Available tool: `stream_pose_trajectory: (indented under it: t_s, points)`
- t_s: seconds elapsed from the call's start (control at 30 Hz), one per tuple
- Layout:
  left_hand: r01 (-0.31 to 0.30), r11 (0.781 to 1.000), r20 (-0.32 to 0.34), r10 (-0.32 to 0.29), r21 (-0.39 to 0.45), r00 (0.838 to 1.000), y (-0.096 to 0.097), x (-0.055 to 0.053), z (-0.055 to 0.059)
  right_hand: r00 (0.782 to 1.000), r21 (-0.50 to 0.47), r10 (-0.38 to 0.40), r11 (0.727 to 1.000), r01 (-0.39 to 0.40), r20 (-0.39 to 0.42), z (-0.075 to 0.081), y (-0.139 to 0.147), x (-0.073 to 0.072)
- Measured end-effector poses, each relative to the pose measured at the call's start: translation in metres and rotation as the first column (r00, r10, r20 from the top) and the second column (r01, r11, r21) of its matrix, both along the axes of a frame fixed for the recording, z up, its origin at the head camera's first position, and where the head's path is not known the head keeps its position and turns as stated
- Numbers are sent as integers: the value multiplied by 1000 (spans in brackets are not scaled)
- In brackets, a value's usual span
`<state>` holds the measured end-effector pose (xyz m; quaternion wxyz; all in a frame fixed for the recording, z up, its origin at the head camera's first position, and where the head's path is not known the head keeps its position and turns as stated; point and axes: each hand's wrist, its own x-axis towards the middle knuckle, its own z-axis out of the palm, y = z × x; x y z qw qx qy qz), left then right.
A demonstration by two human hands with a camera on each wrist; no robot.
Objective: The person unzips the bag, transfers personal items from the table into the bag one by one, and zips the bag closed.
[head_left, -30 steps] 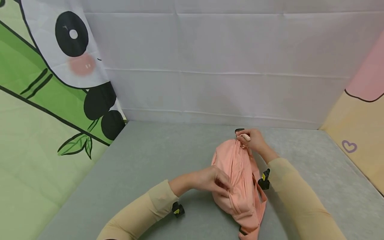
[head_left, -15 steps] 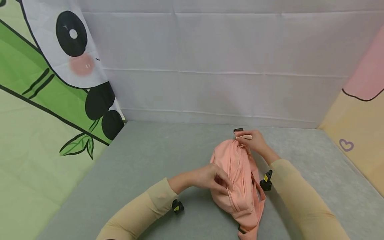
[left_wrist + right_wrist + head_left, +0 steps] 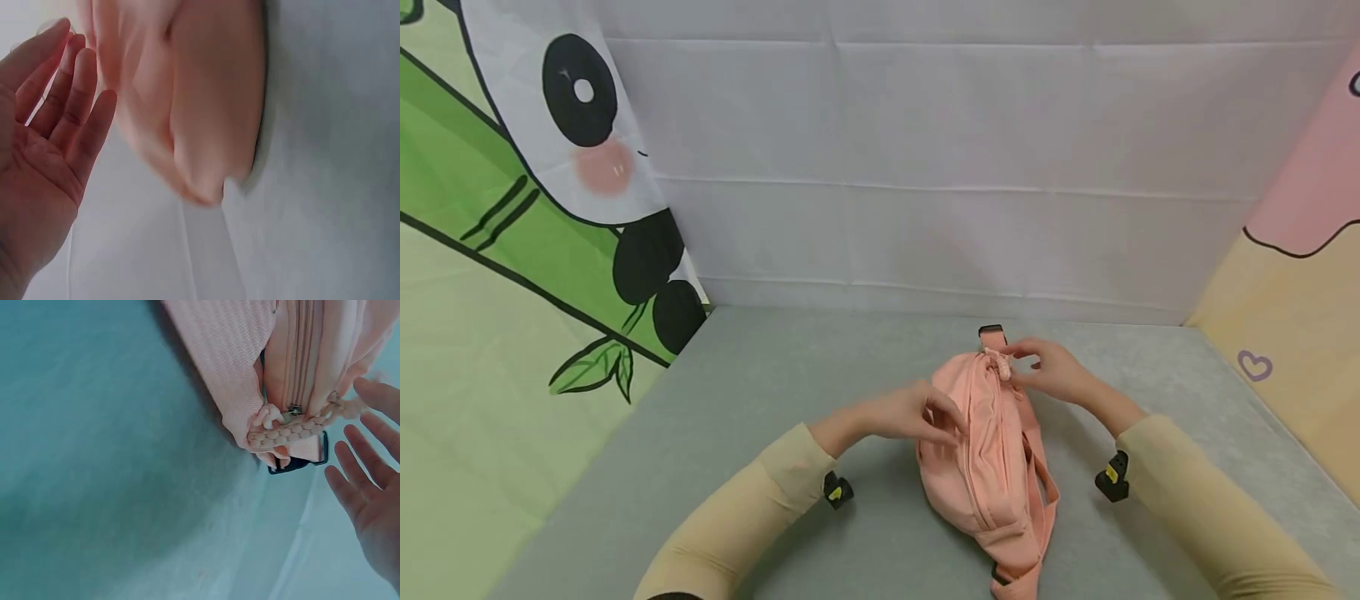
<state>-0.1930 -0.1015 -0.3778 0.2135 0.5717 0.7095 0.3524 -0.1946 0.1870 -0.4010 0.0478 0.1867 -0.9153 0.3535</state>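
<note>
A pink waist bag [image 3: 955, 483] lies on the grey table, its long zipper line running from far end to near end. Close to its left side, my left hand [image 3: 906, 412] has loosely bent fingers with nothing held between them; the left wrist view shows the palm [image 3: 40, 181] beside the pink fabric. At the far end, my right hand [image 3: 1052, 369] is spread beside a braided zipper pull [image 3: 290, 432]. The zipper slider [image 3: 292, 412] sits at that end and the teeth look closed there. Past it sticks out a strap with a black buckle [image 3: 991, 331].
The bag's pink strap [image 3: 1047, 492] loops along its right side, and another strap end [image 3: 1018, 583] reaches toward the near edge. A white cloth wall [image 3: 880, 233] stands behind the table [image 3: 790, 358], with printed cloth panels at both sides.
My right hand has released the braided zipper pull and drawn back to the right. The left hand has let go of the bag's front fabric and lifted slightly away.
</note>
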Motion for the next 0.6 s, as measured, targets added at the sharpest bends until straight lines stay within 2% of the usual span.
stream_pose_trajectory:
  t_s: [0.13,0.27,0.4,0.6]
  points:
    - [-114,993,-73,115,10,991,-1,-24,11,999,17,38,999,-37,-30,3,5,19]
    - [-199,979,-136,202,29,970,2,-44,14,997,11,66,998,-65,-40,8,5,42]
    - [-247,967,-182,253,55,950,9,-55,16,993,15,88,996,-87,-82,12,-2,66]
    - [-303,952,-216,307,53,927,30,-72,14,988,-40,124,991,-128,-93,9,-8,89]
